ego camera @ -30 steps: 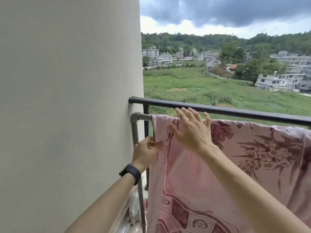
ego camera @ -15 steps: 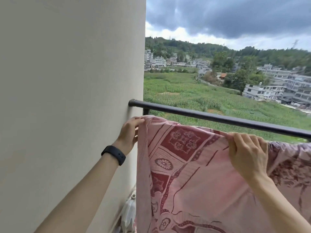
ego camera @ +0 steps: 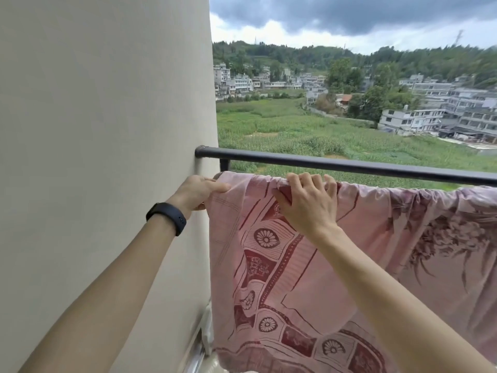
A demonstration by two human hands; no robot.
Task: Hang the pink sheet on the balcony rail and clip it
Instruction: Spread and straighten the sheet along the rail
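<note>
The pink sheet point(ego camera: 301, 278), printed with dark red flowers and bands, hangs over a lower rail that it covers completely, just below the black balcony rail point(ego camera: 349, 165). My left hand point(ego camera: 200, 191), with a black band on its wrist, pinches the sheet's left edge beside the wall. My right hand point(ego camera: 309, 201) grips the sheet's top fold, fingers curled over the hidden rail. No clip is in view.
A plain beige wall point(ego camera: 107, 157) fills the left half, and the black rail ends against it. Beyond the rail lie green fields, houses and a cloudy sky. A pale object point(ego camera: 207, 332) sits low by the wall's foot.
The printed part of the sheet was lifted and laid over the lower rail, which is now hidden. My right hand moved left along the top fold; my left hand shifted to the sheet's left edge.
</note>
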